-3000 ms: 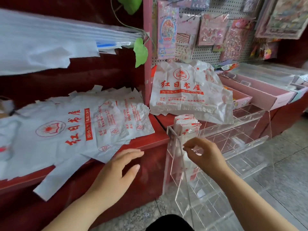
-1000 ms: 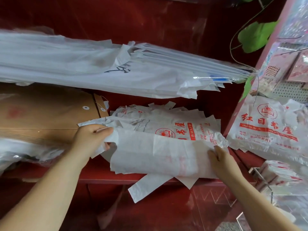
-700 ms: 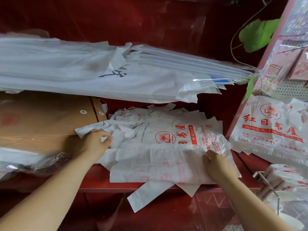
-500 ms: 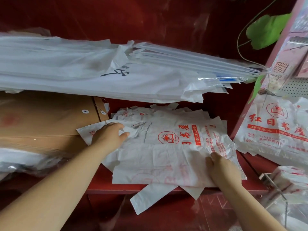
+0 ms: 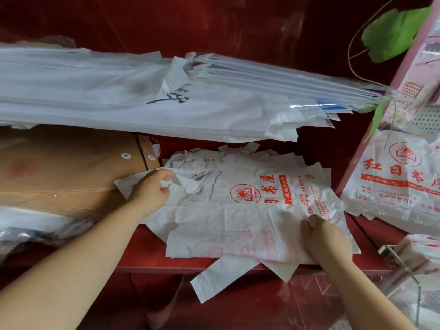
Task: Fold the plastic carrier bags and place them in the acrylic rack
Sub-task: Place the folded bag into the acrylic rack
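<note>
Both hands are down on one carrier bag, the top one of a loose pile of bags lying on the red shelf. The left hand has its fingers curled into the crumpled handle end of that bag, at the pile's left, and grips a bunch of the thin white plastic. The right hand is at the bag's opposite end, near the shelf's front edge, with its fingers bent over the plastic and pinching it; I can't see the thumb.

The bag lies stretched between the two hands. Its near half shows only faint red print through the plastic, while farther back the red sun-and-book logo and characters read clearly. One white strip from the pile hangs over the front of the shelf.

A clear plastic rack stands at the lower right, beside the shelf and well apart from the left hand. Only a blurred corner of it shows, with some folded bags sitting in it.

Left of the pile, brown envelopes are stacked, and the bag's handle end lies over their edge. Above it all a long white wrapped bundle lies across, with black handwriting on it. Off to the right another heap of printed bags leans, and a green leaf hangs on a thin stem.
</note>
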Motion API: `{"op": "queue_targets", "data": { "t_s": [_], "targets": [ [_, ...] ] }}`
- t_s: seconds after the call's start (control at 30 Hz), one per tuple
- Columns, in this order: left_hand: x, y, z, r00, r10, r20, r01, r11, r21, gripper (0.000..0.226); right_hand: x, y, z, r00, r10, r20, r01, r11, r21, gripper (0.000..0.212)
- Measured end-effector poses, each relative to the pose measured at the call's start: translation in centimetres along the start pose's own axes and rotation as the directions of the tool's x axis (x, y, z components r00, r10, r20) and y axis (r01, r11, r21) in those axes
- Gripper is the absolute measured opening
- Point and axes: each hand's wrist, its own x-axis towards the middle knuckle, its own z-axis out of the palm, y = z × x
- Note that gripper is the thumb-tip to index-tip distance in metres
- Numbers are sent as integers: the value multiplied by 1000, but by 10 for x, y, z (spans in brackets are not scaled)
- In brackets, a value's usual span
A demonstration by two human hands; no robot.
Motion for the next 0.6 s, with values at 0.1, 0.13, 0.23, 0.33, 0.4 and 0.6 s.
{"op": "queue_targets", "data": {
  "t_s": [0.1, 0.13, 0.23, 0.33, 0.4, 0.6],
  "targets": [
    [2, 5, 8, 976, 135, 173, -157, 980, 119, 39, -1, -1, -1, 1000, 0, 15, 0, 1000, -22, 31],
    [4, 7, 12, 975, 105, 198, -129, 985, 115, 46, -1, -1, -2, 1000, 1, 21, -1, 1000, -22, 31],
    [10, 10, 18, 976, -3, 220, -2, 1000, 19, 77, -2, -2, -3, 999, 4, 35, -3, 1000, -19, 31],
    [13, 8, 20, 970, -34, 242, 33, 999, 10, 95, -3, -3, -4, 1000, 2, 30, -1, 1000, -16, 30],
    [14, 4, 19, 969, -42, 244, 37, 999, 26, 100, -4, -4, -5, 999, 1, 33, -1, 1000, -16, 30],
    [7, -11, 16, 983, -24, 184, 20, 1000, 23, 91, -7, -5, -6, 1000, 5, 29, -4, 1000, -18, 27]
  ]
}}
